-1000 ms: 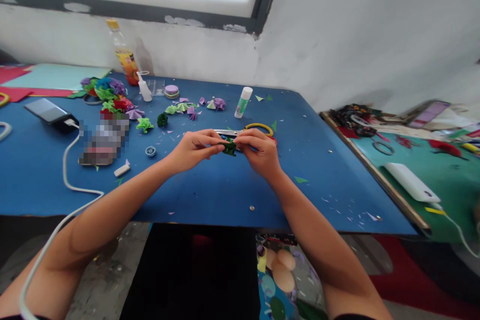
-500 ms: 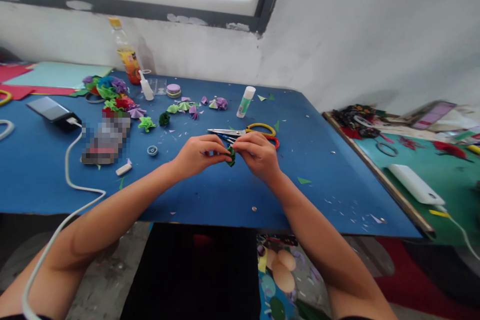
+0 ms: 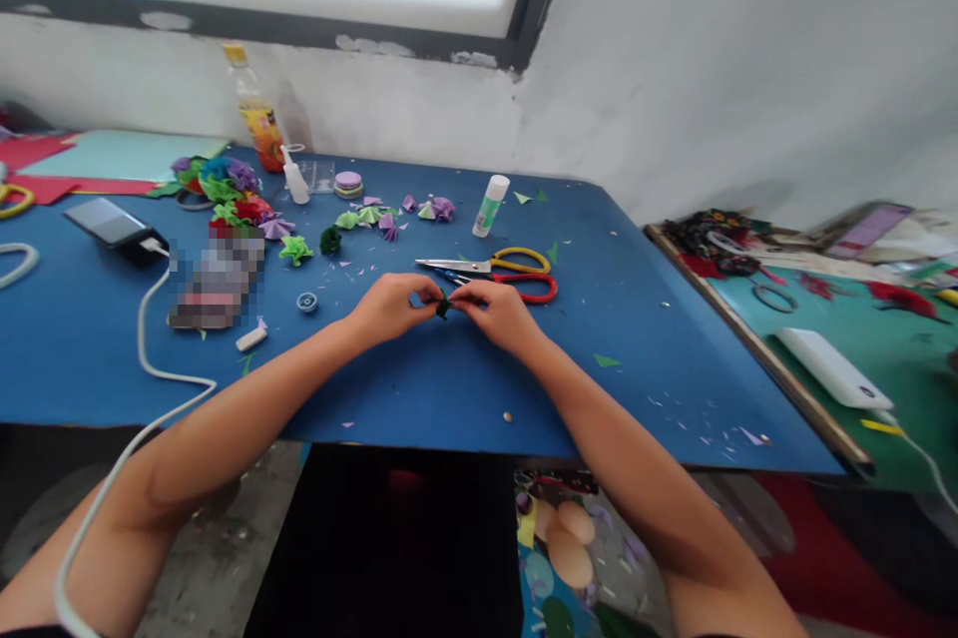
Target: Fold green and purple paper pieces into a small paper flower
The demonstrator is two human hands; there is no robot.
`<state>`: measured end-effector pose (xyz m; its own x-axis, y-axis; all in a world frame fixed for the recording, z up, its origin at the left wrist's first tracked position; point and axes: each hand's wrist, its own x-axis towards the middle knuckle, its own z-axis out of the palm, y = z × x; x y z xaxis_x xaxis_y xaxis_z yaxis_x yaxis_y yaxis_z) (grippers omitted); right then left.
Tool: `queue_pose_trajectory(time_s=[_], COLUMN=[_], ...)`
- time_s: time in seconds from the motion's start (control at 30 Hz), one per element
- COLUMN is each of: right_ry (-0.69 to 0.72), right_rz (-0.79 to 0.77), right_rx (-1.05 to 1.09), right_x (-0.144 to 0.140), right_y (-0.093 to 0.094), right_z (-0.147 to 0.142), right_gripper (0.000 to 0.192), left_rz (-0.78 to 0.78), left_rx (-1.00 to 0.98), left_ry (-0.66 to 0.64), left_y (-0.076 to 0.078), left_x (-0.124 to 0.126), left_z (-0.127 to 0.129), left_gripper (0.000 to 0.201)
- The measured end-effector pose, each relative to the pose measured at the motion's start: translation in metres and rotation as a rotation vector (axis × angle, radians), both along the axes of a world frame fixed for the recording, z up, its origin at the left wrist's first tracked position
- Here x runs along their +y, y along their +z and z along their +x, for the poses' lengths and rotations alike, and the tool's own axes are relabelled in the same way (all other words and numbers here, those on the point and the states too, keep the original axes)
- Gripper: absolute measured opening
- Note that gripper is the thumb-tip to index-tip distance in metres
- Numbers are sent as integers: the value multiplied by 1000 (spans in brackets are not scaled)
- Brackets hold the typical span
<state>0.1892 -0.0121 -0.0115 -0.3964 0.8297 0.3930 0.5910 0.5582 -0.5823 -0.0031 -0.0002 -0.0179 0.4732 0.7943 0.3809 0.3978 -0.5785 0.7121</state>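
My left hand (image 3: 396,306) and my right hand (image 3: 495,315) meet above the blue table, fingertips closed on a small dark green folded paper piece (image 3: 443,307). Each hand pinches one side of it between thumb and fingers, which partly cover it. Just behind my right hand lie scissors (image 3: 524,276) with one yellow and one red handle. A thin pen-like stick (image 3: 451,276) shows beside their blades. Farther back stands a glue stick (image 3: 491,207) with a white cap. To the left sits a dark green paper flower (image 3: 330,240) near a light green one (image 3: 296,251).
Purple and green folded papers (image 3: 387,225), a juice bottle (image 3: 258,119) and a white glue bottle (image 3: 294,181) stand toward the wall. A phone (image 3: 109,222) with a white cable (image 3: 142,319) is at left. A power bank (image 3: 832,368) lies on the green table at right.
Both hands have shifted slightly left, the right one more so, uncovering the red scissor handle. The dark green paper piece has moved and turned between the fingertips. The view has tilted slightly.
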Motion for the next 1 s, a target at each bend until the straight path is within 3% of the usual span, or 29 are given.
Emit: queue_pose_trajectory(time_s=[0.23,0.43,0.83,1.0], right_ry=[128,15,49,64], right_rz=[-88,8,43,52], right_rx=[-167,-104,-216,-218], right_x=[4,-4,-5,-6], right_y=[3,12,7,5], right_z=[6,5,-2,-2], right_gripper=[14,12,11,11], left_rz=[-152,-144,-223,-243], left_rx=[24,1,-4,-26], left_ry=[-26,-26,-42,-24], left_y=[-10,-13,-7,-8], left_x=[5,4,0,3], left_z=[5,9,5,7], left_gripper=[14,16,30,17])
